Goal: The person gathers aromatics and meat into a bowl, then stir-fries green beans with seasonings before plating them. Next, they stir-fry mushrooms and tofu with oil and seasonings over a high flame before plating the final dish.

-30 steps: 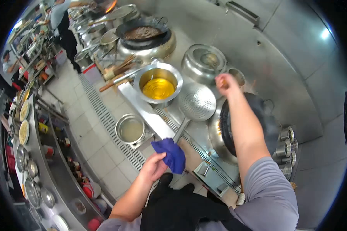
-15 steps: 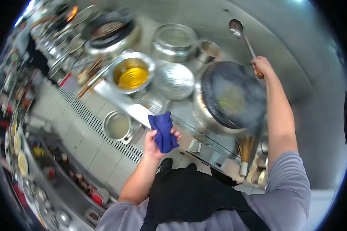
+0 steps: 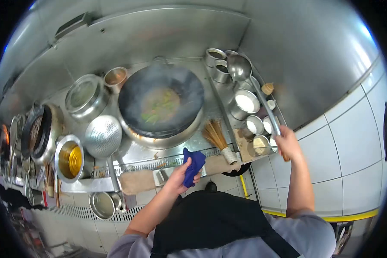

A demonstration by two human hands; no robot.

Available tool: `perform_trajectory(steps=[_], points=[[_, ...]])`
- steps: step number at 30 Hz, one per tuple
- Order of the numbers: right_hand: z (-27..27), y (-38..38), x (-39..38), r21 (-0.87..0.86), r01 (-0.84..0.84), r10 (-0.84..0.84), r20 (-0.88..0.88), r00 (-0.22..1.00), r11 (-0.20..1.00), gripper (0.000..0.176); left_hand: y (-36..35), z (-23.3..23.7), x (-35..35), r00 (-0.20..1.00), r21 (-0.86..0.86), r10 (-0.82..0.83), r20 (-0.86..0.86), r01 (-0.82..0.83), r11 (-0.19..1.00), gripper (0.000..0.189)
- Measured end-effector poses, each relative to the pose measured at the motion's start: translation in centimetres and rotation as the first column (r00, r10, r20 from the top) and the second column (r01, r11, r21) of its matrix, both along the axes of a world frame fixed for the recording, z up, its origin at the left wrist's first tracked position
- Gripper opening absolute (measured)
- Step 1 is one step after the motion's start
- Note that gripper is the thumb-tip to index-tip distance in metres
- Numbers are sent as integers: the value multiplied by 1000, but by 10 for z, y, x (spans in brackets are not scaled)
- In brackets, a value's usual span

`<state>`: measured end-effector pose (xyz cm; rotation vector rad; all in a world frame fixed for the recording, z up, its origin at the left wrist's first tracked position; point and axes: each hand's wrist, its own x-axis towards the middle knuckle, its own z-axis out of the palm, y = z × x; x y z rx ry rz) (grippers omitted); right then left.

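My right hand [image 3: 287, 144] is closed round the handle of a long metal ladle [image 3: 240, 68]. The ladle's bowl hangs over a group of seasoning containers, among them a pot of white contents [image 3: 245, 102]. A folded blue cloth [image 3: 194, 167] is gripped in my left hand [image 3: 179, 175], in front of the stove edge. Beyond that hand stands a black wok [image 3: 131, 96], steaming, with green pieces of food [image 3: 161, 107] in cloudy liquid at its bottom. Neither hand touches the wok.
A bamboo wok brush [image 3: 217, 135] lies right of the wok. To the left are a perforated strainer [image 3: 102, 136], a pot of yellow oil [image 3: 75, 161], a lidded pot [image 3: 85, 96] and a small metal cup [image 3: 115, 78]. A metal wall [image 3: 172, 34] rises behind the stove.
My view has turned right, bringing the seasoning containers into sight. The ladle has swung from beside the wok to over these containers. The cloth stays in my left hand.
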<state>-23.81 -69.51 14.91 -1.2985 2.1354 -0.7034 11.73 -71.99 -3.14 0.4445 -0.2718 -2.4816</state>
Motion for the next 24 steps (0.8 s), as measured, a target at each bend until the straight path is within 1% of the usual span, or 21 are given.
perform_trajectory(steps=[2, 3, 4, 5, 6, 7, 8, 9, 10, 12, 13, 14, 16, 17, 18, 19, 20, 21, 23, 24], points=[[-12, 27, -9, 2, 114, -114, -34, 993, 994, 28, -21, -4, -44, 990, 2, -68, 127, 68, 998, 46], [-30, 34, -27, 30, 115, -113, -43, 993, 993, 27, -33, -3, -68, 978, -22, -61, 201, 67, 998, 45], [-36, 39, -36, 31, 135, -134, -38, 990, 990, 27, -47, 0, -93, 961, -48, -48, 272, 64, 997, 45], [-41, 40, -41, 75, 124, -118, -89, 989, 989, 28, -64, -8, -118, 950, -107, -26, 312, 62, 992, 45], [-47, 41, -45, 118, 113, -97, -134, 986, 987, 28, -81, -15, -143, 940, -112, -13, 341, 54, 992, 45], [-59, 42, -53, 112, 122, -108, -126, 986, 986, 28, -98, -19, -168, 929, -120, 4, 369, 43, 992, 46], [-72, 42, -62, 88, 110, -92, -185, 979, 990, 29, -114, -19, -192, 927, -127, 0, 375, 51, 991, 46], [-82, 42, -69, 68, 95, -75, -243, 967, 993, 29, -129, -17, -214, 880, -207, 77, 470, 25, 978, 44], [-88, 42, -74, 67, 99, -80, -236, 968, 993, 29, -141, -18, -232, 819, -286, 158, 552, 8, 958, 42], [-96, 40, -81, 84, 55, -24, -338, 941, 995, 31, -165, -30, -261, 788, -285, 178, 590, -3, 958, 39], [-97, 41, -82, 110, 67, -28, -324, 946, 992, 32, -171, -30, -273, 758, -282, 199, 621, -21, 959, 37], [-95, 41, -85, 111, 65, -27, -319, 947, 992, 32, -175, -31, -281, 755, -281, 199, 625, -21, 959, 37], [-94, 43, -93, 138, 58, -34, -172, 984, 989, 34, -181, -32, -292, 686, -307, 237, 688, -20, 951, 40], [-105, 44, -100, 59, 12, 1, -222, 975, 998, 31, -181, -31, -295, 694, -281, 218, 686, -24, 959, 42], [-107, 45, -107, 63, 10, 4, -216, 976, 998, 31, -181, -33, -297, 689, -278, 217, 691, -24, 960, 42], [-97, 43, -107, 103, 44, -41, -23, 999, 994, 29, -182, -34, -298, 697, -268, 215, 685, -34, 963, 41], [-92, 41, -109, 150, 67, -92, 167, 982, 986, 27, -183, -35, -301, 705, -258, 215, 676, -46, 965, 40], [-95, 39, -114, 151, 61, -86, 169, 982, 987, 27, -183, -37, -302, 701, -257, 218, 679, -51, 965, 40], [-101, 37, -124, 122, 48, -88, 349, 933, 991, 21, -179, -32, -303, 705, -263, 226, 672, -58, 963, 37], [-103, 36, -127, 123, 40, -81, 351, 933, 992, 21, -177, -33, -303, 702, -262, 230, 674, -64, 963, 37]])
